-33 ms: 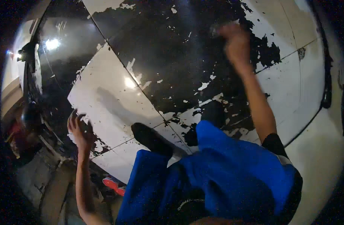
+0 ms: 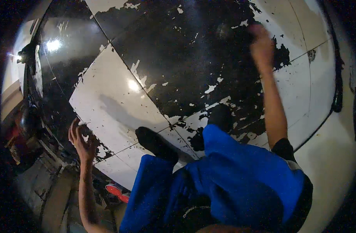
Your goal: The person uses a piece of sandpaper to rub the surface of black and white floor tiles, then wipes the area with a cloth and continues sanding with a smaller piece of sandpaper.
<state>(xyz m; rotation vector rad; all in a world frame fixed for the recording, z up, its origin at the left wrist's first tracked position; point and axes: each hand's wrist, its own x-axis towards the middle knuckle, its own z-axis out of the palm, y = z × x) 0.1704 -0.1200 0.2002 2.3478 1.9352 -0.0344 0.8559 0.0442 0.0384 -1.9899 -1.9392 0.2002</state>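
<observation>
The floor is of large pale tiles [image 2: 112,97], partly covered by a black, flaking layer [image 2: 178,66] with ragged edges. My right hand [image 2: 262,48] reaches to the far right, over the border between the black layer and bare white tile. Motion smears its fingers, so whether it holds anything is hidden. At the left, my left hand [image 2: 82,144] hovers or rests by the edge of a white tile, beside dark patches. Its fingers are apart and slightly bent, with nothing visible in them.
My blue-trousered legs [image 2: 232,167] and a black-socked foot [image 2: 156,143] are on the tiles. A red object [image 2: 116,190] lies at lower left, near dim clutter [image 2: 17,143]. A bright lamp [image 2: 19,58] shines at far left. A dark strip [image 2: 337,77] curves along the right.
My right hand has swept to the right and slightly nearer, still blurred. My left hand has barely shifted, a little to the left.
</observation>
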